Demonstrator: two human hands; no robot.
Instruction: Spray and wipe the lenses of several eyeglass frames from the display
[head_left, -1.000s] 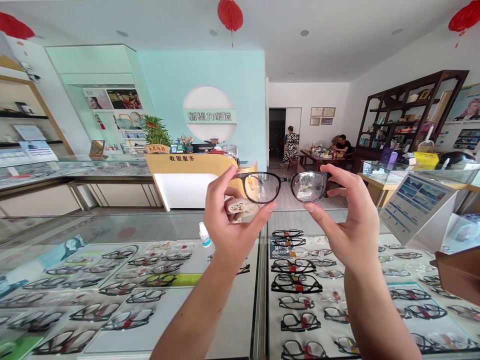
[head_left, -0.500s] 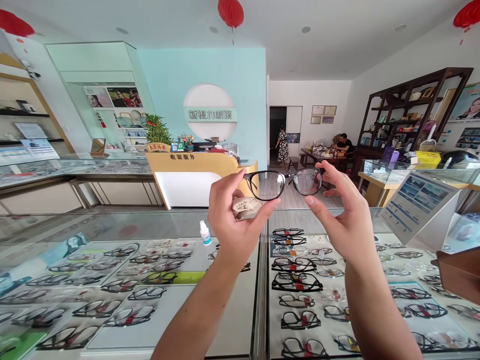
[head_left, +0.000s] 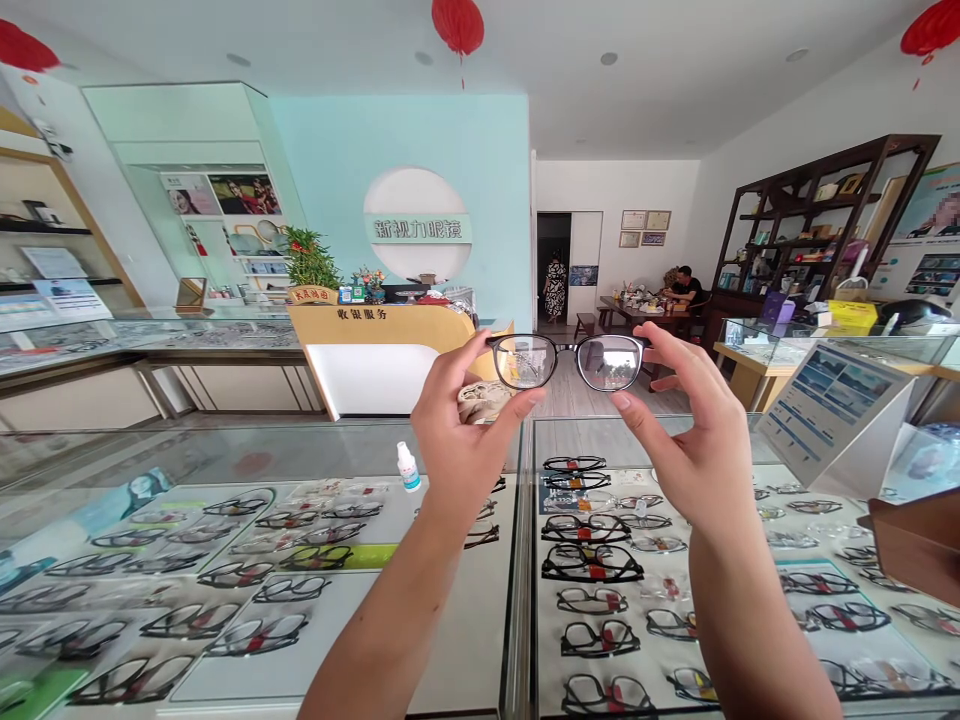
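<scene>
A pair of black-rimmed eyeglasses (head_left: 526,362) is held up level in front of me, above the glass display counter. My left hand (head_left: 469,425) pinches its left end between fingers and thumb. A pale patterned cloth (head_left: 484,400) is also tucked in that hand, partly hidden by the thumb and palm. On the other end of the frame, my right hand (head_left: 686,415) grips the corner with its fingers, the thumb below the lens. Below and left of my hands, a small white spray bottle (head_left: 408,467) stands on the counter glass.
Under the counter glass (head_left: 330,447) lie rows of eyeglasses (head_left: 592,562). A tilted display card (head_left: 832,410) and a brown box (head_left: 919,545) stand at the right. Beyond is a cashier desk (head_left: 375,375); a seated person (head_left: 684,290) and another person in a doorway (head_left: 555,288) are far back.
The eyeglasses have turned slightly, and the right lens now shows a bright reflection. Both hands keep their hold. The person at the back has moved into the doorway.
</scene>
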